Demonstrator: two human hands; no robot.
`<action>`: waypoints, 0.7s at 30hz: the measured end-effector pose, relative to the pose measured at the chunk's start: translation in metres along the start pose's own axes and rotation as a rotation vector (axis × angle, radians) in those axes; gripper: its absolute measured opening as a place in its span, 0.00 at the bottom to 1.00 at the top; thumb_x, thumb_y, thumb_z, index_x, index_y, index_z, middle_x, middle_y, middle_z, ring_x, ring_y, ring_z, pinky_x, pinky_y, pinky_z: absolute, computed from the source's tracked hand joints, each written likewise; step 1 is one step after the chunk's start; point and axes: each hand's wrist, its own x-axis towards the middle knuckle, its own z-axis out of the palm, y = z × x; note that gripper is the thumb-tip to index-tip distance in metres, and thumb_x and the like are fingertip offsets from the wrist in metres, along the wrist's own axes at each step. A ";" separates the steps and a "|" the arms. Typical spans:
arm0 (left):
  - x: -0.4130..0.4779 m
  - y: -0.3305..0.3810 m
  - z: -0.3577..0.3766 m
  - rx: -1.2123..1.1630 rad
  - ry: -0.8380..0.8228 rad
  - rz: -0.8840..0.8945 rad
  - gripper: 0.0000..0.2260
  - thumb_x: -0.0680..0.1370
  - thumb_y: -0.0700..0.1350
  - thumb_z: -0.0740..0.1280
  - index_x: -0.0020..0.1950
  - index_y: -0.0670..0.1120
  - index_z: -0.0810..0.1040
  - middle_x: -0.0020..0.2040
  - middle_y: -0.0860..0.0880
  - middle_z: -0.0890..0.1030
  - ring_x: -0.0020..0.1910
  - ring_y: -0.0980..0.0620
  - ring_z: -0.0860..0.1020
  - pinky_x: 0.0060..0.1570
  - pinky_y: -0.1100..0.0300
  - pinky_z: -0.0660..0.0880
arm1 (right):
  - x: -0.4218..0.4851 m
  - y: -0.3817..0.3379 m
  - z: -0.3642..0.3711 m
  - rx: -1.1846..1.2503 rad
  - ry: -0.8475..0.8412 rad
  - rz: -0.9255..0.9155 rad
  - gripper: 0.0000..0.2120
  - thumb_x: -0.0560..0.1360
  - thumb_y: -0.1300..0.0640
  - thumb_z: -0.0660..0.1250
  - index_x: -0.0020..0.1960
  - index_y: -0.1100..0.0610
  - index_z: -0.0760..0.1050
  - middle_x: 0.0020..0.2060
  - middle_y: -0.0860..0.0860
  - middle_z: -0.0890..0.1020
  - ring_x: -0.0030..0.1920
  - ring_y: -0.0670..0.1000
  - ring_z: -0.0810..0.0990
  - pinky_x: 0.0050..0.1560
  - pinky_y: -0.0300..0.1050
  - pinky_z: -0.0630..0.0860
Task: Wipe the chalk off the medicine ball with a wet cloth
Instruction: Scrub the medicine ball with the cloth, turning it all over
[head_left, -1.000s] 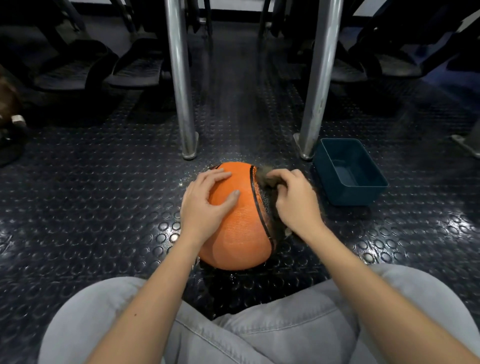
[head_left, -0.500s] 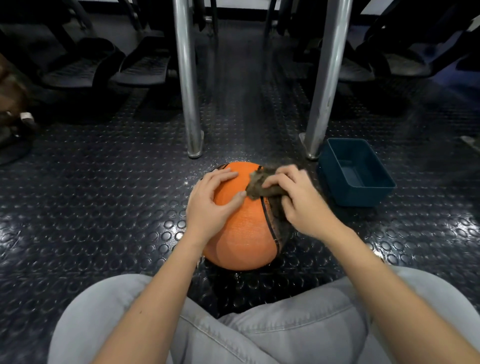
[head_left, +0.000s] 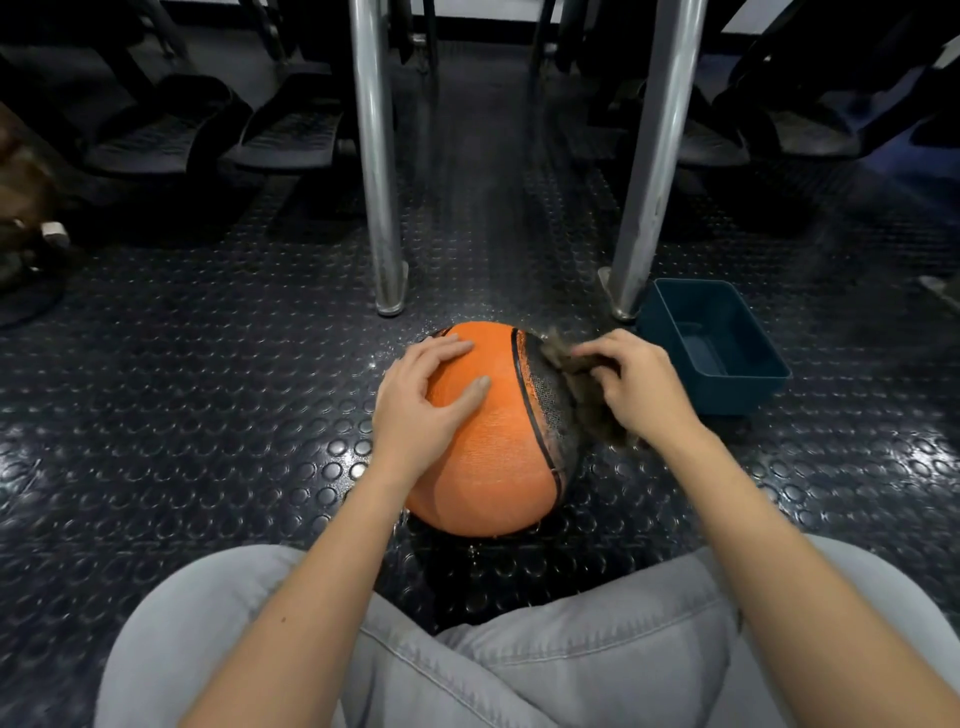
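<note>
Ball (head_left: 483, 457) is grainy, pebbled orange rubber, pretty matt, and the black panel on it has a finer mesh-like texture. Cloth (head_left: 592, 415) is brownish, fuzzy, ragged-looking fabric. Floor (head_left: 182, 415) is black rubber with raised round studs and a wet-looking shine. The posts (head_left: 375, 182) are bare polished metal, a bit scuffed low down. Tub (head_left: 743, 392) is smooth teal plastic, low sheen. My jeans (head_left: 545, 660) are light grey denim, matt, with visible stitched seams.

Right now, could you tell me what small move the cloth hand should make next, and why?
Probably wipe the cloth down the medicine ball along its black panel: the right hand grips it near the top; the left hand steadies the ball.
</note>
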 end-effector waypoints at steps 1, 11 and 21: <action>0.000 0.000 0.001 0.008 -0.005 -0.004 0.16 0.67 0.66 0.65 0.55 0.69 0.72 0.59 0.69 0.71 0.63 0.60 0.70 0.66 0.45 0.66 | 0.001 0.006 -0.003 -0.048 0.005 0.071 0.16 0.74 0.69 0.64 0.54 0.52 0.81 0.52 0.50 0.79 0.56 0.54 0.76 0.58 0.52 0.73; 0.004 -0.001 0.002 -0.011 0.013 0.004 0.16 0.68 0.65 0.65 0.54 0.67 0.73 0.59 0.68 0.72 0.63 0.59 0.71 0.66 0.46 0.67 | -0.009 -0.008 0.011 0.070 0.031 -0.201 0.23 0.74 0.72 0.56 0.55 0.51 0.81 0.53 0.51 0.76 0.51 0.53 0.70 0.55 0.39 0.67; 0.001 -0.004 -0.002 -0.027 0.038 -0.016 0.15 0.68 0.64 0.65 0.54 0.68 0.73 0.58 0.69 0.72 0.62 0.60 0.71 0.65 0.47 0.68 | -0.010 -0.022 0.017 0.053 0.118 -0.248 0.21 0.74 0.72 0.56 0.57 0.55 0.80 0.54 0.55 0.77 0.52 0.55 0.71 0.53 0.50 0.71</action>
